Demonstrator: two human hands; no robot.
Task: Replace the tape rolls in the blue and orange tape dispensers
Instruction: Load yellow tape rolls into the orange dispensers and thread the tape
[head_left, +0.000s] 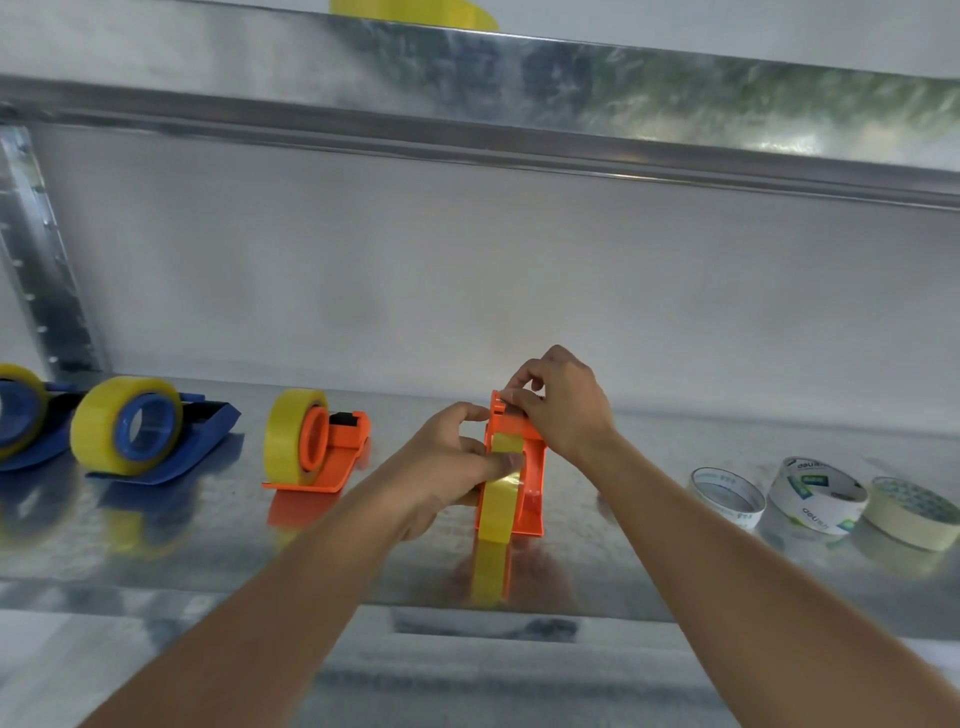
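Observation:
An orange tape dispenser (532, 467) stands on the metal shelf (208, 561), seen end-on, with a yellow tape roll (496, 509) mounted in it. My left hand (452, 457) grips the roll from the left, thumb on the tape. My right hand (563, 405) pinches the tape end at the dispenser's cutter on top. To the left stand a second orange dispenser (343, 452) with a yellow roll (283, 436) and two blue dispensers (202, 436) (31, 441), each with a yellow roll.
Two empty white cardboard cores (727, 496) (815, 493) and a cream masking tape roll (909, 512) lie at the right of the shelf. An upper shelf (519, 88) hangs overhead with a yellow roll (415, 13) on it. A perforated upright (36, 260) stands at left.

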